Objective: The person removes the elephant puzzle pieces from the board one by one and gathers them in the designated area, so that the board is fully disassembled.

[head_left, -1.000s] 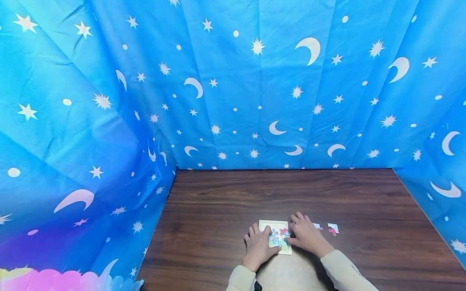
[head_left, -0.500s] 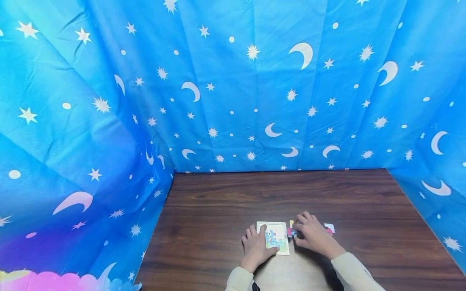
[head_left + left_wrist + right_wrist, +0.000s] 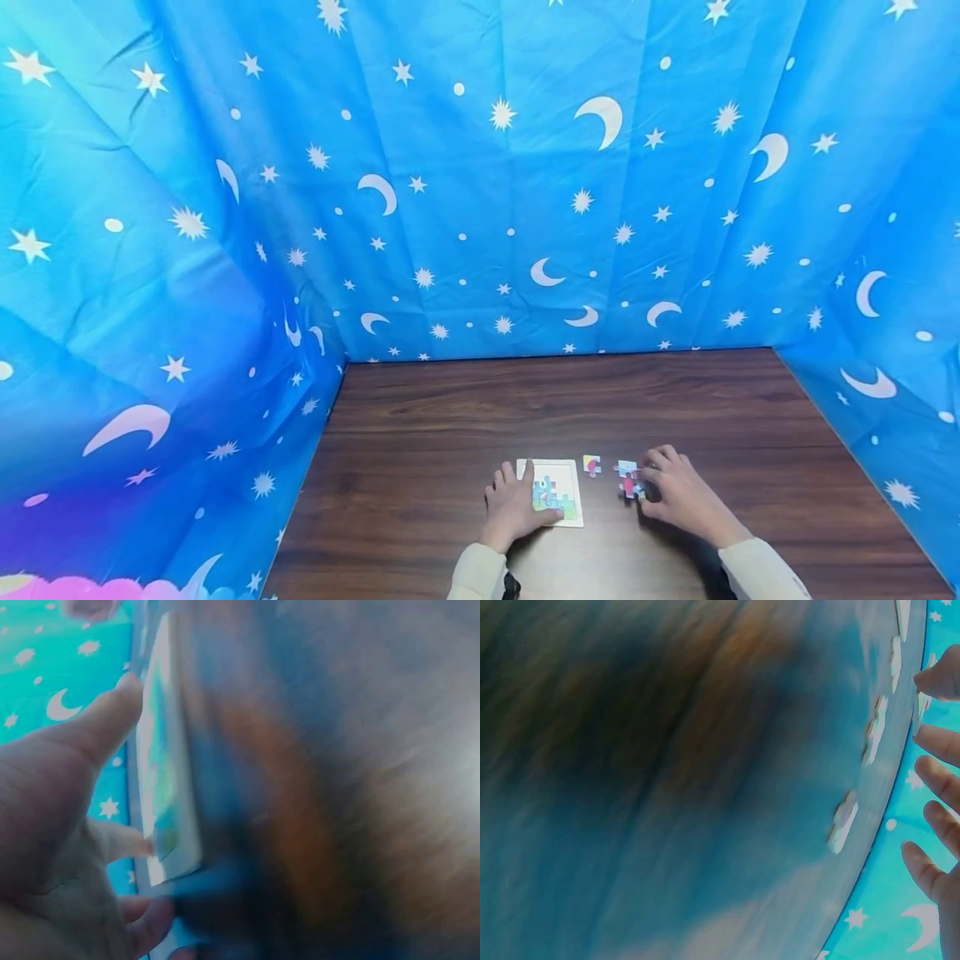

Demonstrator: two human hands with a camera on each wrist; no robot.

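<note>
A small pale-framed jigsaw puzzle board (image 3: 567, 471) lies on the table, with joined blue and green pieces (image 3: 553, 498) in its lower part. My left hand (image 3: 513, 507) rests over its left side, fingers spread and thumb on the near edge; the left wrist view shows the board (image 3: 191, 847) edge-on beside the thumb. To the right, my right hand (image 3: 686, 492) pinches a pink and blue puzzle piece (image 3: 628, 487) by thumb and forefinger. In the right wrist view this piece (image 3: 922, 711) sits between those fingertips, above the table, with the other fingers spaced apart.
A yellow and red puzzle piece (image 3: 591, 464) lies just right of the board, and a pale blue one (image 3: 626, 468) farther right. Another loose piece (image 3: 844, 823) shows in the right wrist view. A blue star-and-moon curtain (image 3: 480, 208) hangs behind the dark wooden table (image 3: 420, 433).
My right hand has moved right from over the board with the pink and blue puzzle piece, uncovering the yellow and red piece. My left hand stays on the board. The head view has shifted slightly.
</note>
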